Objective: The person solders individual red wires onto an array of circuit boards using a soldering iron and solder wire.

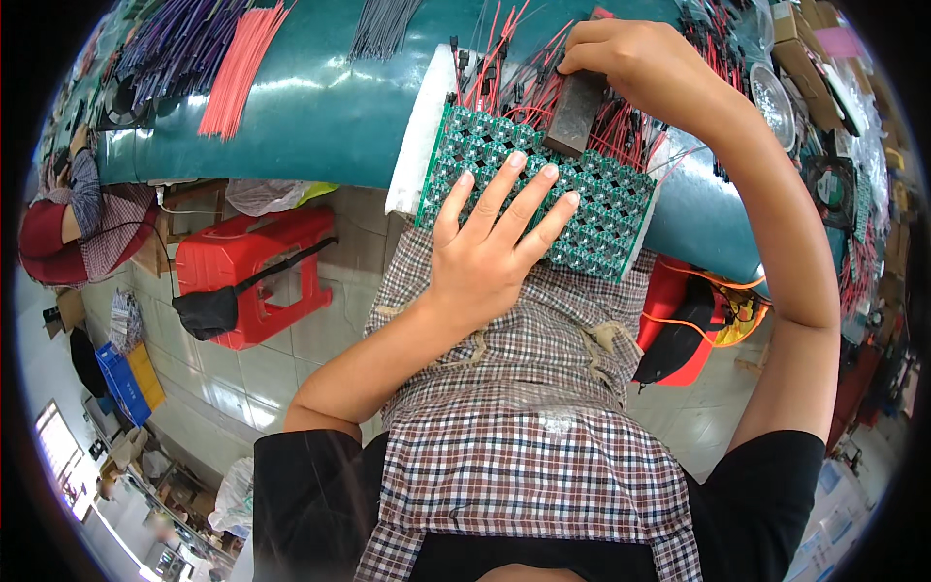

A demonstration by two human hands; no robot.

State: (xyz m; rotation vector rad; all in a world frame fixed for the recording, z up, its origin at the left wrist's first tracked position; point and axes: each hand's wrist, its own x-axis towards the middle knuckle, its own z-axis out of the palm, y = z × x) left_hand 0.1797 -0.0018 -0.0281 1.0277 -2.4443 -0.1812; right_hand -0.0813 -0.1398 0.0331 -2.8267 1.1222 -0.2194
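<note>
A green panel of many small circuit boards point(596, 218) lies along the near edge of the bench, on a white foam sheet point(412, 160). My left hand point(485, 242) is spread flat on the panel, fingers apart and holding nothing. A dark rectangular block point(576, 114) rests across the panel's far edge, on red and black wires with black connectors point(504, 68). My right hand point(635, 63) is curled over the block's far end, fingertips at its left side. The thumb is hidden from view.
The bench has a green cover point(320, 87). Bundles of red wires point(242, 73), purple wires point(179, 44) and grey wires point(381, 27) lie on it. At right stand a clear round dish point(773, 105) and a cardboard box point(805, 53). A red stool point(257, 281) is at left; another person point(82, 209) sits beyond.
</note>
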